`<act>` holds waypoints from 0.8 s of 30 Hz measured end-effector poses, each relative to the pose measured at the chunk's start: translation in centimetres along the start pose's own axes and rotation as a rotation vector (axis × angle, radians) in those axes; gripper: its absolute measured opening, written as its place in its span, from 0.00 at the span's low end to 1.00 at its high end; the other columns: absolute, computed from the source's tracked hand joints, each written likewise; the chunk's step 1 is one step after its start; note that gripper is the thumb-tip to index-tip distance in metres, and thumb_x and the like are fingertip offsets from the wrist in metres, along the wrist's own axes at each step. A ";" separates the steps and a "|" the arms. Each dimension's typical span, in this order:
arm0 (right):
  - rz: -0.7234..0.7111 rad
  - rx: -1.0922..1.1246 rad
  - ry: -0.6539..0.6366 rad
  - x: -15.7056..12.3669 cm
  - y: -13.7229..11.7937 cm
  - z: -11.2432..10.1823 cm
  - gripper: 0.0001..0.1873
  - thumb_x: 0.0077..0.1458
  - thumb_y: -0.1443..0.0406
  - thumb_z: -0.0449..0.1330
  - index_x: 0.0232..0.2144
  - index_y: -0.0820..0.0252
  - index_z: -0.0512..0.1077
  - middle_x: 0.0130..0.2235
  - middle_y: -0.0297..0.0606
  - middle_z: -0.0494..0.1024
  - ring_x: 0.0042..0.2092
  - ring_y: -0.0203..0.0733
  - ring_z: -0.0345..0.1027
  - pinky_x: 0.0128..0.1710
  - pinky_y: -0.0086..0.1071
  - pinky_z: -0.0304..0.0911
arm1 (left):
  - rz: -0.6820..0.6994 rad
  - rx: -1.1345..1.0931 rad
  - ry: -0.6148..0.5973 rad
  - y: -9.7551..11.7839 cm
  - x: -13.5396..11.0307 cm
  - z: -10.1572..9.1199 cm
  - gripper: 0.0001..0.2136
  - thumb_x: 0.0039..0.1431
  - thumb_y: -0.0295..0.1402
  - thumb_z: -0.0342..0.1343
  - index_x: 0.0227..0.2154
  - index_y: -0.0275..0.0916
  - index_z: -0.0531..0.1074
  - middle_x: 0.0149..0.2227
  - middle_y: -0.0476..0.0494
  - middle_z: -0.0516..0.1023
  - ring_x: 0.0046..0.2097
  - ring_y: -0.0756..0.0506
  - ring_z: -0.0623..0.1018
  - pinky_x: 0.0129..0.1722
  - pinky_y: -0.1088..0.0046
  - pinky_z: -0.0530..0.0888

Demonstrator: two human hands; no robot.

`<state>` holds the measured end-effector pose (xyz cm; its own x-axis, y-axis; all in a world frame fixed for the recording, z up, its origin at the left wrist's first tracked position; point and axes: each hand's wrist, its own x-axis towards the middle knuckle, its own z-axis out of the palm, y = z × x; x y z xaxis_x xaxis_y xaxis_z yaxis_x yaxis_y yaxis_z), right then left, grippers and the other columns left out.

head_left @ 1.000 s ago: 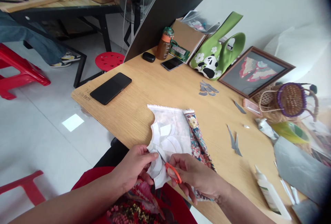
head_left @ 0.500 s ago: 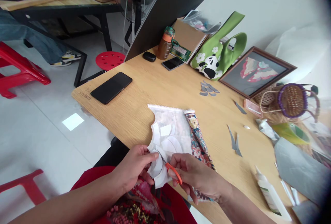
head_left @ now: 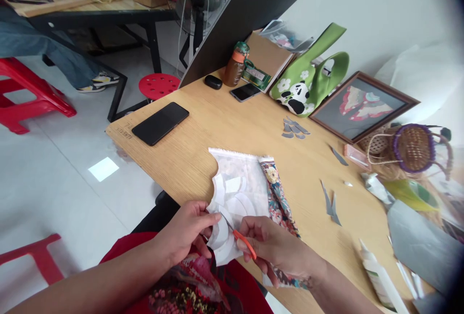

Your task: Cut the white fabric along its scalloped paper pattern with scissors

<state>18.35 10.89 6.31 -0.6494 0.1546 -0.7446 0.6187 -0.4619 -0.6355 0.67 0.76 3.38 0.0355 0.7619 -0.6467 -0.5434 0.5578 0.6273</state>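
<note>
My left hand [head_left: 184, 231] pinches the edge of a white paper cut-out [head_left: 222, 236] at the table's near edge. My right hand [head_left: 275, 249] is closed on small orange-handled scissors [head_left: 242, 239], whose blades point into the paper between the two hands. Just beyond lie a clear plastic bag with white paper shapes [head_left: 237, 191] and a strip of floral fabric [head_left: 278, 198]. My lap, in a red patterned garment [head_left: 188, 290], is below the hands.
On the wooden table [head_left: 224, 125] lie two black phones [head_left: 160, 123] [head_left: 245, 92], a brown bottle [head_left: 234, 64], a green panda bag [head_left: 308, 82], a framed picture [head_left: 362, 106], grey paper scraps [head_left: 294, 128], a woven basket [head_left: 413, 144] and a glue bottle [head_left: 380, 275]. Red stools [head_left: 159, 86] stand on the floor at left.
The hands hold their place over the paper; the scissors have shifted slightly along the cut. The view has dropped a little.
</note>
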 end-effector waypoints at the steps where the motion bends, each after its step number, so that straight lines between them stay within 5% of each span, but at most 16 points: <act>1: 0.002 -0.006 -0.001 0.1 0.0 0.0 0.23 0.47 0.52 0.70 0.28 0.61 0.64 0.21 0.25 0.70 0.14 0.22 0.57 0.08 0.16 0.56 | -0.004 0.003 -0.006 0.0 0.0 0.0 0.19 0.42 0.45 0.66 0.30 0.33 0.71 0.23 0.45 0.76 0.21 0.51 0.72 0.11 0.82 0.68; 24: 0.047 -0.093 -0.078 0.6 -1.2 -0.9 0.24 0.43 0.52 0.71 0.28 0.61 0.64 0.23 0.27 0.72 0.15 0.23 0.59 0.08 0.16 0.58 | -0.020 0.012 -0.046 0.0 0.2 -0.4 0.16 0.42 0.41 0.65 0.29 0.32 0.74 0.25 0.43 0.77 0.22 0.50 0.74 0.13 0.82 0.69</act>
<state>17.63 12.35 6.38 -0.6487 0.0640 -0.7583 0.6855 -0.3837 -0.6188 0.40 0.80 3.04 0.0847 0.7647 -0.6387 -0.5321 0.5767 0.6199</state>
